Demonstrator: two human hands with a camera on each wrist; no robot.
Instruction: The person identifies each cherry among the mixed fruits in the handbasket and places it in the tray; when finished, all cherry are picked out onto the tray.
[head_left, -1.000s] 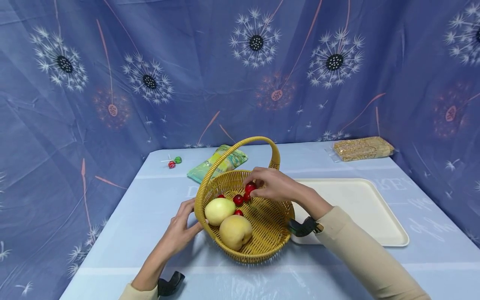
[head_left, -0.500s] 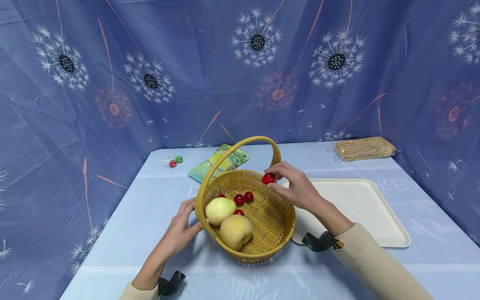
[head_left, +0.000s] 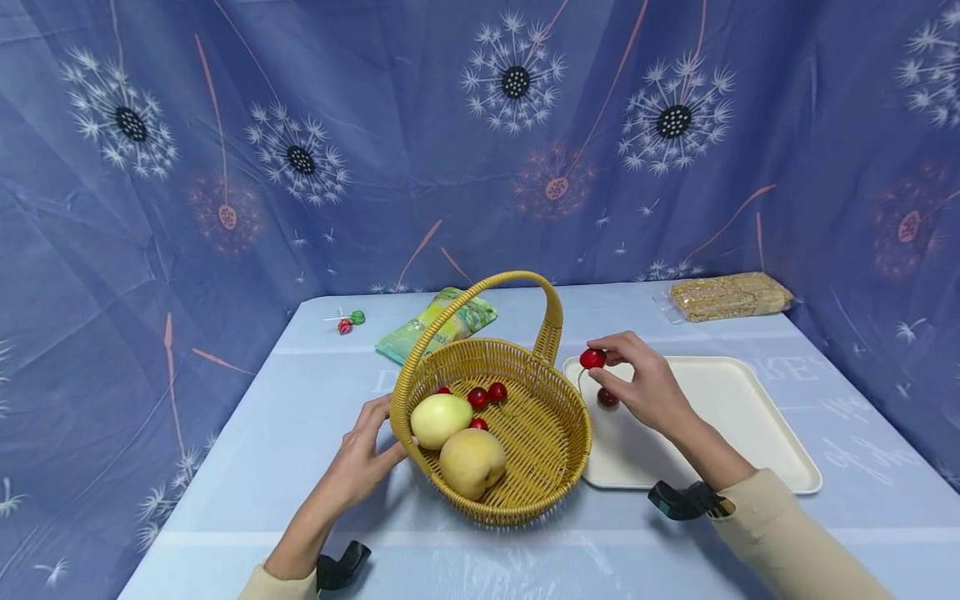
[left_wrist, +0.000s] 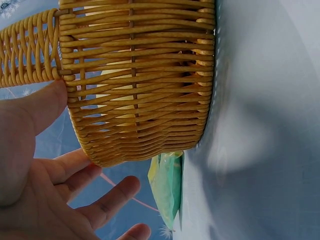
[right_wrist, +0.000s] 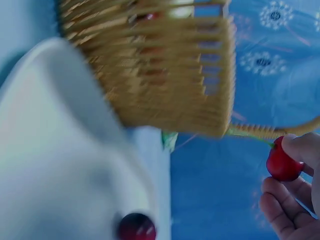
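Observation:
My right hand (head_left: pixel 643 379) pinches a red cherry (head_left: pixel 592 358) between thumb and fingers, above the left part of a cream tray (head_left: pixel 720 417). The held cherry's stem points toward the basket in the right wrist view. A second cherry (head_left: pixel 607 397) lies on the tray below. My left hand (head_left: pixel 365 454) rests against the left side of a wicker basket (head_left: pixel 540 467), thumb by the handle's base; its other fingers are spread and fairly straight in the left wrist view. Inside the basket sit a yellow-green fruit (head_left: pixel 440 422), a peach (head_left: pixel 472 463) and several cherries (head_left: pixel 477 398).
Behind the basket lies a green snack bag (head_left: pixel 438 325). Two lollipops (head_left: pixel 351 321) are at the back left of the table. A clear-wrapped golden package (head_left: pixel 729 297) lies at the back right, near the blue dandelion curtain (head_left: pixel 480 167).
My right hand has lifted a cherry out of the basket and carried it rightward over the tray. The cherry on the tray has come into sight. My left hand stays against the basket.

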